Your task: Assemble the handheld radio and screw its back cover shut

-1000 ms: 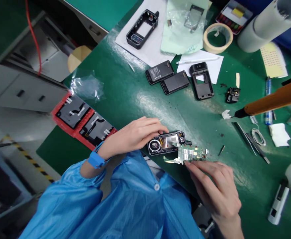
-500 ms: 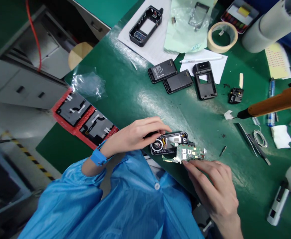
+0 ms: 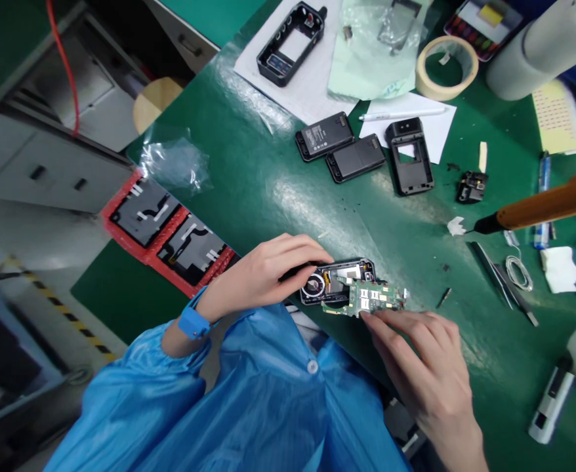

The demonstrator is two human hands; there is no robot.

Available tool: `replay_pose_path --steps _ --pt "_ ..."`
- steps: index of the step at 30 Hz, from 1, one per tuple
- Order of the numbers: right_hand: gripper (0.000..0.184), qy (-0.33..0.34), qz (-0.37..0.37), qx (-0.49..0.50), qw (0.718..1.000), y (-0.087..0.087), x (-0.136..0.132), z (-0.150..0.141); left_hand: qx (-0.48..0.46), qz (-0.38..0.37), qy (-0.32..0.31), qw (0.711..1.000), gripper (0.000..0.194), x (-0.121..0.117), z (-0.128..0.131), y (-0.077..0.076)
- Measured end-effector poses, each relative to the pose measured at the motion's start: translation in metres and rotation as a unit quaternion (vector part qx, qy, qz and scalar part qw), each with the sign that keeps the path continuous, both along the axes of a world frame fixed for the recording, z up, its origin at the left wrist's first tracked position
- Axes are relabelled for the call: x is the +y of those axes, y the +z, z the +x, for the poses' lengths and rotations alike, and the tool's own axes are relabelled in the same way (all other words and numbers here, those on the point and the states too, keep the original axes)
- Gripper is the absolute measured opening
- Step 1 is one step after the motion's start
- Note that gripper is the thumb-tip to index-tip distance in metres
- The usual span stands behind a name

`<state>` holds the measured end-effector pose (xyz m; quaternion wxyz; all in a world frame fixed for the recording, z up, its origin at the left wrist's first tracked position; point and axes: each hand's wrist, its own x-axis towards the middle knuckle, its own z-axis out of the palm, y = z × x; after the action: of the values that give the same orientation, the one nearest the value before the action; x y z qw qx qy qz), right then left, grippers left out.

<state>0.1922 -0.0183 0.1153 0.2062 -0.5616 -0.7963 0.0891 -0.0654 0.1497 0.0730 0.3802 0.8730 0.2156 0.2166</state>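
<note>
The right hand (image 3: pixel 430 360) is holding a thin, flat green circuit board with small silver parts (image 3: pixel 374 298), pinching it narrowly at the edge nearest the person. The board is sitting over the right part of a small, open black case with a silver ring inside (image 3: pixel 331 286), which is lying on the shiny green table (image 3: pixel 248 196). The left hand (image 3: pixel 263 269) is curving over the case's left end, its thumb and fingers partly spread; I cannot tell if it is gripping hard.

The board is looking very light and stiff, and it is probably easy to break. Its thin arm is sticking out toward the left and seems the weakest bit. Holding the plain edges looks best, keeping fingers off the tiny parts. The case is looking hard and light, maybe a bit slippery, so its outer sides seem good for holding.
</note>
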Motion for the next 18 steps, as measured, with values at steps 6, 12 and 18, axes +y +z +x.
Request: replay_pose_path --steps 6,12,18 --pt "0.025 -0.006 -0.006 -0.005 1.0 0.003 -0.003 0.001 0.002 0.061 -0.045 0.997 0.028 -0.005 -0.006 0.002" --pt "0.022 -0.036 -0.036 0.006 0.999 0.008 -0.007 0.002 0.061 0.13 -0.074 0.987 0.022 -0.005 -0.002 0.002" --pt "0.025 -0.014 -0.034 -0.002 0.999 0.01 -0.006 0.004 0.067 0.133 -0.074 0.986 0.021 -0.003 0.005 0.002"
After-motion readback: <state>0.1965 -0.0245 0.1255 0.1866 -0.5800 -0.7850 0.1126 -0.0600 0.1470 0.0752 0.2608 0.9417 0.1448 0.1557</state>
